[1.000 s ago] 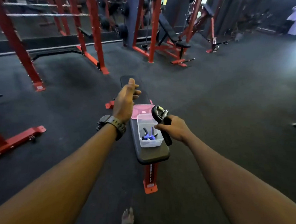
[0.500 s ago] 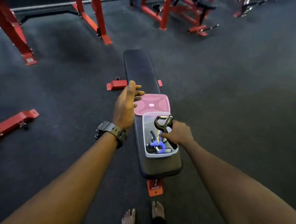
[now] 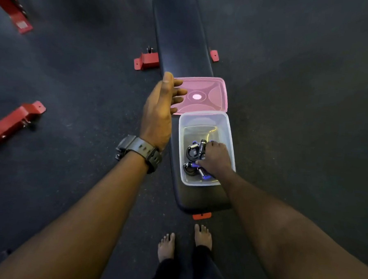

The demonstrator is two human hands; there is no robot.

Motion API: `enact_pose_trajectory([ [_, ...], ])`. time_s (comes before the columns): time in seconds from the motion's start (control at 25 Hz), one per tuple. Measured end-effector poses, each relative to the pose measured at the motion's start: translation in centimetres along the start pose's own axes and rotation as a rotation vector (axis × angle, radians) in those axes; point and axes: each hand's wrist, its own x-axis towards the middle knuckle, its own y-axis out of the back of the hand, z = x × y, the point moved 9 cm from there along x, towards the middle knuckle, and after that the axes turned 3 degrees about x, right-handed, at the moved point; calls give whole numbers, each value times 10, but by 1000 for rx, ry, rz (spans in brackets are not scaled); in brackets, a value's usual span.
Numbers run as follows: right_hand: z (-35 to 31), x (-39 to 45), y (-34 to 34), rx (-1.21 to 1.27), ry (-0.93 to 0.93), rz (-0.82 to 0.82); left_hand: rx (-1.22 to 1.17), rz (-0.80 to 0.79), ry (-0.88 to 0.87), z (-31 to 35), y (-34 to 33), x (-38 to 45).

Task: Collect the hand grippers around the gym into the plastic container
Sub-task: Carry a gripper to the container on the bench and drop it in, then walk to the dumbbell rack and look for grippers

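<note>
A clear plastic container (image 3: 230, 129) stands on the near end of a black bench (image 3: 180, 36). My right hand (image 3: 215, 158) is down inside it, fingers still around a black hand gripper (image 3: 196, 149) with a steel spring. Under it lies another gripper with blue handles (image 3: 204, 175), partly hidden by my hand. My left hand (image 3: 159, 112), with a dark watch on the wrist, hovers open beside the container, its fingers over the edge of the pink lid (image 3: 204, 95) that lies flat on the bench just beyond the container.
Red steel feet of gym frames sit on the dark rubber floor at the left (image 3: 13, 124) and upper left (image 3: 13, 8). The bench's red cross foot (image 3: 145, 60) sticks out at both sides. My bare feet (image 3: 184, 244) stand at the bench's near end.
My right hand has gone down into the container with the black hand gripper. The view has dropped and closed in on the bench. My left hand stays open near the lid.
</note>
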Motion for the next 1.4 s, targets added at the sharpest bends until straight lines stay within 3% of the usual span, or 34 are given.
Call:
enact_pose_trajectory([
  [0.08, 8, 1, 32, 111, -48, 47, 10, -24, -18, 21, -11, 5],
  [0.24, 33, -10, 161, 862, -258, 274, -13, -59, -99, 95, -30, 7],
  [0.36, 47, -41, 283, 1204, -320, 467, -34, -88, -192, 169, -50, 1],
  [0.52, 59, -134, 454, 1455, -181, 716, -86, -191, -367, 292, -92, -33],
  [0.68, 74, -260, 553, 1420, -103, 935, -149, -411, -530, 384, -148, -99],
  [1.04, 112, -578, 573, 1215, -296, 1420, -234, -870, -681, 463, -248, -324],
  [1.2, 121, -794, 521, 1045, -511, 1705, -262, -1222, -697, 463, -303, -515],
  [1.4, 74, -1065, 401, 817, -911, 1935, -353, -1661, -591, 422, -322, -789],
])
